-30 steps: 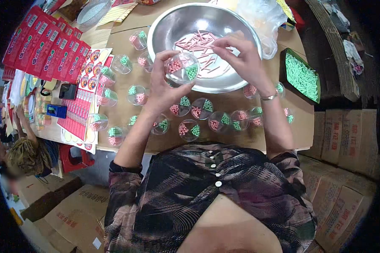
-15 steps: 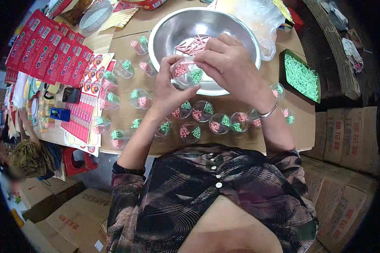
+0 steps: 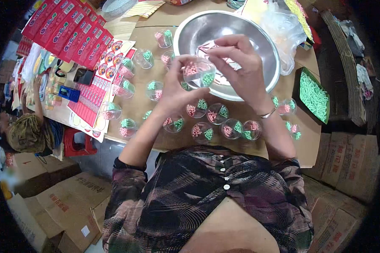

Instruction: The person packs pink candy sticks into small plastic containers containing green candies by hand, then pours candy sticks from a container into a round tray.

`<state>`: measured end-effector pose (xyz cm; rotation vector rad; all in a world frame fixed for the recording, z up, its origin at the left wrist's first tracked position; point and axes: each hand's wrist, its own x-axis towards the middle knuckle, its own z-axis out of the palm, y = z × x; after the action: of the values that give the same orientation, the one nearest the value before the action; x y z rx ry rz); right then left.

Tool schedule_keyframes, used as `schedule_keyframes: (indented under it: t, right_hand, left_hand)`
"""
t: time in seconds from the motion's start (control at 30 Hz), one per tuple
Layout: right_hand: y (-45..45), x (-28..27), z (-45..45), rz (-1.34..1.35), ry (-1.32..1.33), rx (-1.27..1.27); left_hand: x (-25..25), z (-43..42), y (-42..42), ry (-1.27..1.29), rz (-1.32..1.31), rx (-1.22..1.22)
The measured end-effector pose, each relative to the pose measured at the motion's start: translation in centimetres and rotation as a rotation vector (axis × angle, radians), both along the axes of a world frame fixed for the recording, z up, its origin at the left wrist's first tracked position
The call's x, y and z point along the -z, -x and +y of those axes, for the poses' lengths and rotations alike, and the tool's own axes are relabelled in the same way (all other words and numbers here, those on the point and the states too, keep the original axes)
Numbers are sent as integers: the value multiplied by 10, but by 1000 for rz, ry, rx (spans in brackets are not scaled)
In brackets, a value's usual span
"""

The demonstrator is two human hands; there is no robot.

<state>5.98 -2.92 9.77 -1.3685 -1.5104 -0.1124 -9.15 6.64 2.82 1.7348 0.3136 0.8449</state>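
Note:
My left hand (image 3: 177,86) is wrapped round a clear round cup (image 3: 199,72) above the near rim of the bowl. Inside that cup are pink sticks on one side and green sticks on the other. My right hand (image 3: 240,69) hovers just right of the cup, fingers bent and a little apart, with nothing visible in them. Beyond both hands sits a large steel bowl (image 3: 271,52) with pink sticks in it, partly hidden by my fingers. Several similar cups (image 3: 202,132) with pink and green sticks stand around on the cardboard-covered table (image 3: 156,141).
At the right is a dark tray (image 3: 312,95) of green sticks, with a plastic bag (image 3: 283,33) behind it. Red printed packaging (image 3: 71,33) and sticker sheets (image 3: 88,99) lie at the left. Another person (image 3: 29,130) sits at the far left. Cardboard boxes (image 3: 350,162) stand at the right.
The view has shifted, so the table items appear farther right. My right hand's fingers have come away from the cup's mouth and loosened. My left hand still holds the cup.

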Motion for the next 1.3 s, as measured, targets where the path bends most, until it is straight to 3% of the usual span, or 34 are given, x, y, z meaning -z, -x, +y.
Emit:
schedule_keyframes:
  t: [0.07, 0.1, 0.17, 0.2, 0.27, 0.33, 0.4, 0.53, 0.6, 0.67, 0.77, 0.83, 0.9, 0.93, 1.0, 1.07, 1.1, 1.17, 1.23, 1.3]
  right_hand:
    - [-12, 8, 0, 37, 35, 13]
    - [-24, 14, 0, 69, 70, 34]
    - [-48, 29, -4, 128, 146, 98]
    - [-58, 37, -7, 125, 155, 123]
    - [-84, 57, -11, -59, 514, 145]
    - [-111, 79, -9, -225, 873, 157]
    - [-136, 100, 20, -199, 1183, 196]
    - [-188, 160, 79, -58, 1096, 517]
    - [-192, 174, 100, -1, 1011, 644]
    - [-173, 165, 116, 150, 1027, 288]
    - [-124, 143, 121, -103, 1006, 32]
    - [-103, 126, 114, -341, 1224, -171]
    - [-99, 131, 97, -254, 1178, -287]
    - [-97, 124, 86, -230, 1092, -272]
    - [-105, 117, 69, -78, 914, -230]
    - [-124, 122, 59, -30, 844, -134]
    - [-125, 112, 49, -30, 847, -132]
    - [-129, 88, 28, -123, 1054, 92]
    - [-131, 79, 11, -147, 1195, 174]
    - [-138, 89, -7, -173, 1231, 194]
  left_hand:
    - [-10, 16, 14, 383, -75, 15]
    - [-11, 24, 20, 444, -130, -15]
    - [2, 52, 40, -92, 130, -361]
    - [3, 59, 48, -73, 164, -422]
    - [7, 74, 59, -51, 187, -460]
    - [21, 91, 69, -239, 416, -555]
    - [34, 105, 76, -343, 486, -524]
    - [44, 108, 73, -399, 558, -509]
    - [49, 112, 73, -255, 664, -475]
    - [51, 115, 73, -106, 773, -443]
    - [48, 113, 77, -168, 769, -441]
    - [47, 108, 76, -217, 762, -432]
    - [31, 97, 65, -562, 767, -506]
    - [21, 92, 58, -557, 773, -498]
    - [3, 86, 33, -753, 610, -341]
    - [-5, 81, -2, -658, 568, -131]
    - [-21, 68, -23, -631, 775, -99]
    - [0, 91, -70, -865, 1065, 121]
    - [23, 109, -107, -1173, 923, 325]
    - [45, 129, -131, -1222, 982, 433]
